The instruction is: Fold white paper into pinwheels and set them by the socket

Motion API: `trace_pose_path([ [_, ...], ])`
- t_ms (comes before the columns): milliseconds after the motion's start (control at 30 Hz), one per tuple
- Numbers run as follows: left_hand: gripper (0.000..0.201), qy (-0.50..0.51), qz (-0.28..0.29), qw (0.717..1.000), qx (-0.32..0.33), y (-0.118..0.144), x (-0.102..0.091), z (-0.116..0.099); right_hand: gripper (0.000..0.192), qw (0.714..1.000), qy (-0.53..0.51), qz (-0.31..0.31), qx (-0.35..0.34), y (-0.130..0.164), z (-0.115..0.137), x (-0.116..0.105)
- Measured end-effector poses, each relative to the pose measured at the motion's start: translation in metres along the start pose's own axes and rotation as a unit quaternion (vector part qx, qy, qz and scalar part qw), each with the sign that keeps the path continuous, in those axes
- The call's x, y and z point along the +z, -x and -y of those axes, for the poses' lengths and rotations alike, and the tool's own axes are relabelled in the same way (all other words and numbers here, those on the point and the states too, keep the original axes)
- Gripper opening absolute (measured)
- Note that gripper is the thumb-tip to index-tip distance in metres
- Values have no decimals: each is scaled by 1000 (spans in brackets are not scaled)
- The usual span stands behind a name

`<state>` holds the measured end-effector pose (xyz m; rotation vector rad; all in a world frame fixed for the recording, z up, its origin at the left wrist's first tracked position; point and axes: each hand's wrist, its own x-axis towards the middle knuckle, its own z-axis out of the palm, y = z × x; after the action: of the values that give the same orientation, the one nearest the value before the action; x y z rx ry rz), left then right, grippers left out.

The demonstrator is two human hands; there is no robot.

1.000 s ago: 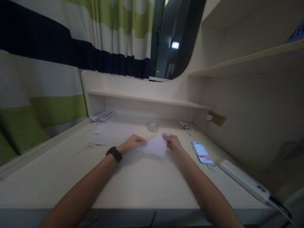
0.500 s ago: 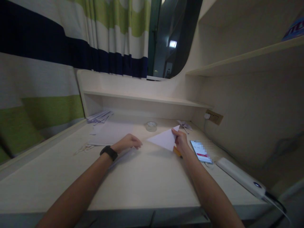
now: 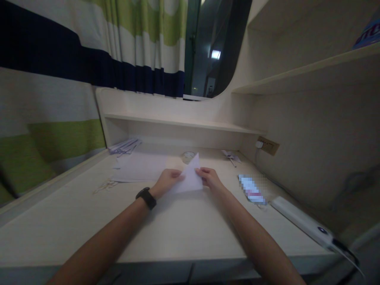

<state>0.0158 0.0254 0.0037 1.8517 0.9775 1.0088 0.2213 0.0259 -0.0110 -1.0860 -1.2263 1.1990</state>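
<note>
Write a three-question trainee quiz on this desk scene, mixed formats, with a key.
1. True or false: only one hand touches the folded white paper.
2. Multiple choice: what lies on the desk just right of the right hand? A) a mug B) a phone C) a stapler
3. Fill in: the left hand has a black ____ on its wrist.

Key
1. False; both hands grip it, one at each side.
2. B, the phone.
3. Band: the wristband.

Head camera looks down across desk (image 3: 184, 233).
</note>
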Motion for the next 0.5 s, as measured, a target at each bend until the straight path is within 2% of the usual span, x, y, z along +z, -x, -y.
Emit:
trace_pose_path([
  [67,36,54,-41,998,-18,0,-4,1,31,999,22,23,9,1,1,-2],
  [167,41,99,-69,992,-31,-3,-8,5,28,999,38,30,18,2,1,0],
  [233,48,78,-103,991,-25,-5,-7,8,26,999,41,3,22,2,-2,4],
  [333,68,-10,-149,989,10,-8,-1,14,27,999,43,-27,15,2,-6,9],
  [433,86,-78,-110,989,59,-7,7,17,34,999,38,-31,-6,3,-10,13],
  [500,88,-97,-87,988,81,-6,11,16,38,999,23,-29,-24,4,-10,15],
])
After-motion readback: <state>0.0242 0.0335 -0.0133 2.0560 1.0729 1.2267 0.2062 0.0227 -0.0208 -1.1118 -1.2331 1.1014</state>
